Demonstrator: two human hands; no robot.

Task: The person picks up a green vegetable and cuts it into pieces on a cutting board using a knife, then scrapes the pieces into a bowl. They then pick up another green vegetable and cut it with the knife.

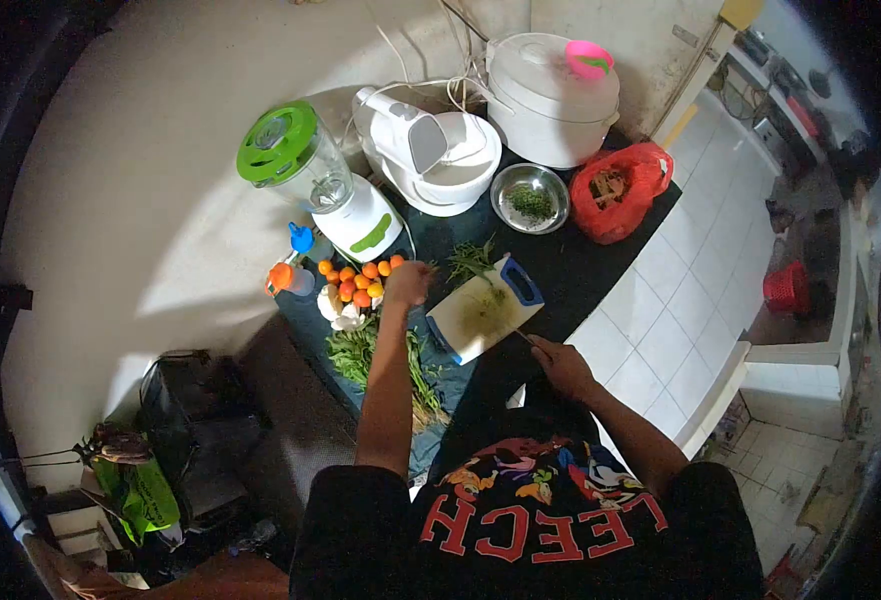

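My right hand (560,368) is closed around a knife (524,336), its blade reaching toward the right edge of the cutting board (468,322). That board is white with blue ends and carries green stains and bits. Left of the board, my left hand (408,284) is closed by the small orange and red tomatoes (362,283); whatever its fingers hold is too small to make out. A bunch of green herbs (471,261) lies at the board's far edge. Chopped greens (531,202) sit in a steel bowl (501,212) farther back.
A blender (358,222), a stand mixer (440,203) and a large white lidded pot (550,130) line the back. A red plastic bag (640,190) is at the right edge of the dark table. Leafy greens (355,356) and white bulbs (334,304) lie on the left.
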